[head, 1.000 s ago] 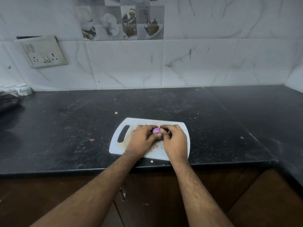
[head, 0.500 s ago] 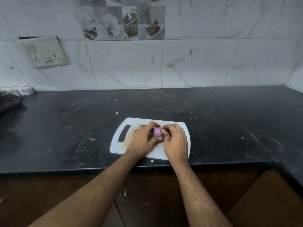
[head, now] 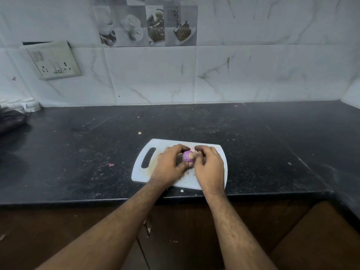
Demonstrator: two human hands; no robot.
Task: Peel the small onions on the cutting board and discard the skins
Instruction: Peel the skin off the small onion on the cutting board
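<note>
Left hand (head: 169, 166) curled round small purple onion (head: 187, 156), thumb under it, fingers over top. Right hand (head: 209, 166) pinched papery skin bit (head: 192, 155) at onion's right end, fingers bent in tight. Onion sat lower centre of frame, held just over white cutting board (head: 144, 172); couldn't tell if touching it. Few skin scraps on board under hands. Board lay on black speckled counter (head: 253, 152), near front edge. Socket plate (head: 53, 62) upper left on marble tiles. Pink fleck (head: 111, 164) left of board.
</note>
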